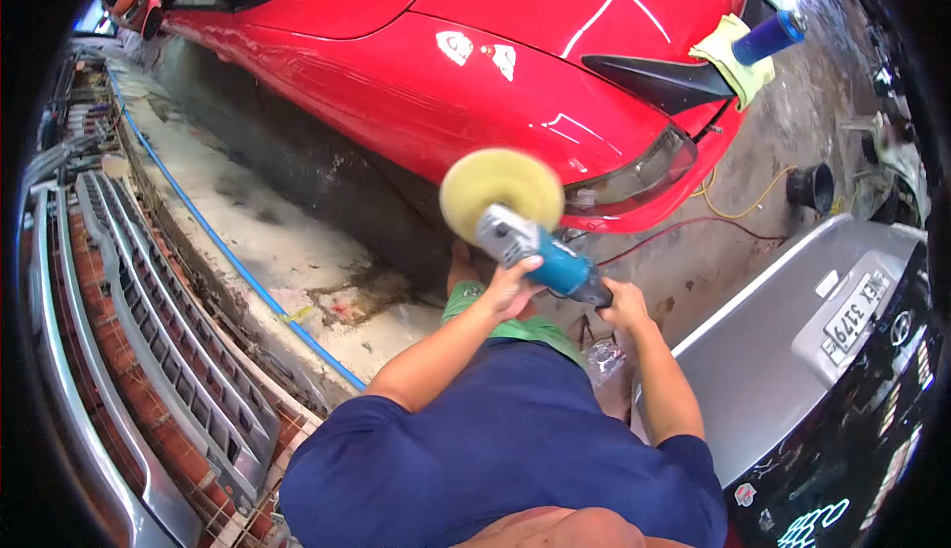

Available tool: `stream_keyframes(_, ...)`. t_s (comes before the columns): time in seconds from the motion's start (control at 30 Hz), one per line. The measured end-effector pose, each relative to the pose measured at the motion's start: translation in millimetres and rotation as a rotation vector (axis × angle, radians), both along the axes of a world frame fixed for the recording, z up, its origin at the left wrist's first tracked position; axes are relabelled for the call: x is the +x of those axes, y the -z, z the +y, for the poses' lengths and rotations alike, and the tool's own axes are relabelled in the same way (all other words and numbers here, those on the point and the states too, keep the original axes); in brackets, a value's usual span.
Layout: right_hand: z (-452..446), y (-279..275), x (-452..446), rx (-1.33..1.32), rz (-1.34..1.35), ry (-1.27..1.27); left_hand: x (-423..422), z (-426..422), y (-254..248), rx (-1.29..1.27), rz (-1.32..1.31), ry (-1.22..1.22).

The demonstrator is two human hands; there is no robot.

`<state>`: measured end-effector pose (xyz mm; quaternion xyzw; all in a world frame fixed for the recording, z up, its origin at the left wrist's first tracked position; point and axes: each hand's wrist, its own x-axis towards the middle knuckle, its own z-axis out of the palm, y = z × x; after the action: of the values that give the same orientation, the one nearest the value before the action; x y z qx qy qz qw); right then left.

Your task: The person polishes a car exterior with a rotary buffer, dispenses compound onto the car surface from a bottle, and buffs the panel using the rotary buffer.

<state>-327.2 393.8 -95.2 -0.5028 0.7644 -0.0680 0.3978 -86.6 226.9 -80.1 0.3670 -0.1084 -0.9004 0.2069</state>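
Note:
A teal and grey power polisher (563,265) with a round yellow pad (492,183) is held in front of my body. My left hand (513,288) is wrapped round its middle, near the grey head. At the dark rear end of the tool, my right hand (624,304) grips the handle. The pad overlaps the edge of the red car's (367,82) body beside the headlight (639,173); whether it touches the paint I cannot tell. Pale smears mark the red side panel.
A blue bottle (768,39) and yellow cloth (735,60) rest at the car's far corner. Car grilles (163,320) lie at left beside a blue hose (213,224). A silver tailgate (758,350) stands at right. A red cord (693,221) and black bucket (810,188) are on the floor.

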Motion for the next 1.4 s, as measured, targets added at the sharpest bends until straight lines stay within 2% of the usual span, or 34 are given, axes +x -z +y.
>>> stream_keyframes(0.07,-14,9,9,-0.055,-0.001,-0.089,32,6,31,0.122,0.037,-0.038)
stream_keyframes(0.17,-15,24,21,-0.113,-0.038,-0.082,42,-2,26,0.087,0.015,-0.015)
stream_keyframes(0.27,4,18,20,-0.166,-0.060,0.066,15,-5,7,-0.014,-0.012,0.063)
stream_keyframes(0.4,39,13,23,-0.059,-0.148,0.381,-55,5,-24,-0.231,-0.175,0.141)
stream_keyframes(0.43,54,30,29,-0.169,-0.202,0.476,-75,7,-19,-0.328,-0.221,0.176)
stream_keyframes(0.53,79,62,47,-0.070,-0.564,0.795,-127,16,-31,-0.569,-0.480,0.182)
stream_keyframes(0.57,73,57,55,-0.214,-0.586,0.825,-134,17,-39,-0.572,-0.492,0.187)
stream_keyframes(0.67,69,65,54,-0.141,-0.625,0.781,-120,17,-27,-0.567,-0.439,0.194)
stream_keyframes(0.73,67,82,54,-0.184,-0.515,0.648,-86,11,-15,-0.534,-0.363,0.220)
stream_keyframes(0.77,66,91,56,-0.203,-0.461,0.582,-64,7,-3,-0.501,-0.372,0.307)
stream_keyframes(0.87,42,74,52,-0.097,-0.322,0.434,-18,2,-1,-0.178,-0.239,0.239)
stream_keyframes(0.9,35,70,51,-0.016,-0.310,0.389,-6,3,5,-0.146,-0.221,0.241)
stream_keyframes(1.0,30,79,53,-0.086,-0.226,0.292,26,3,34,-0.067,-0.154,0.244)
stream_keyframes(1.1,24,87,51,-0.041,-0.186,0.192,46,6,53,-0.012,-0.090,0.228)
stream_keyframes(1.23,8,98,67,-0.003,-0.165,0.078,78,4,76,0.023,-0.159,0.146)
stream_keyframes(1.3,-5,108,89,-0.077,-0.188,0.088,101,-11,85,0.009,-0.201,0.156)
stream_keyframes(1.33,-25,96,96,0.026,-0.194,0.061,110,-22,86,0.017,-0.175,0.160)
stream_keyframes(1.37,-34,99,104,0.004,-0.160,0.029,122,-32,87,0.020,-0.244,0.143)
stream_keyframes(1.4,-47,94,107,0.022,-0.151,0.003,132,-42,92,0.028,-0.191,0.157)
